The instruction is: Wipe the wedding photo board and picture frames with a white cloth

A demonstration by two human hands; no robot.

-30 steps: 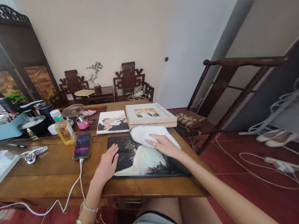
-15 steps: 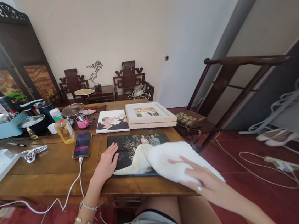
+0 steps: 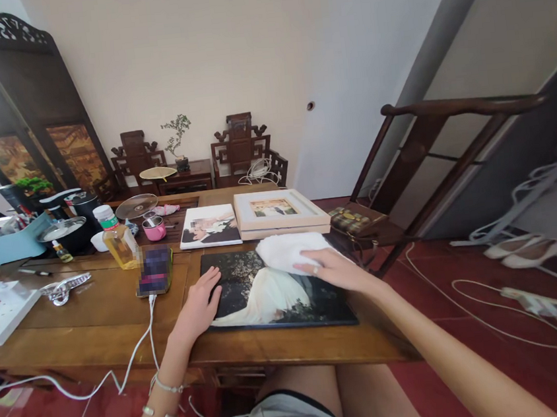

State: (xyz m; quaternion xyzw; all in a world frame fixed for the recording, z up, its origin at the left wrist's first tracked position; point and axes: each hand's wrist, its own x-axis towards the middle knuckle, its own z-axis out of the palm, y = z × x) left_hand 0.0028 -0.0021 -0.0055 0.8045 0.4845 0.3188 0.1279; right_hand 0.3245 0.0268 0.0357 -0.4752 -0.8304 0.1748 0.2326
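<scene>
A large dark photo print point(image 3: 262, 296) of a couple lies flat near the front edge of the wooden table point(image 3: 94, 307). My left hand point(image 3: 200, 304) rests flat on the print's left edge, fingers stretched out. My right hand point(image 3: 332, 268) presses a folded white cloth point(image 3: 285, 251) onto the print's far right corner, fingers laid over the cloth. The cloth hides that corner of the picture.
Behind the print lie a smaller photo point(image 3: 209, 226) and a stacked white picture frame point(image 3: 279, 214). A phone point(image 3: 154, 270) on a white cable, an oil bottle point(image 3: 119, 242), a pink cup point(image 3: 154, 228), a power strip point(image 3: 1, 314) and pots stand left. A wooden chair point(image 3: 404, 175) stands right.
My right hand swept the cloth from the print's far corner down to its near right edge, then back up to the far right corner. My left hand stayed put.
</scene>
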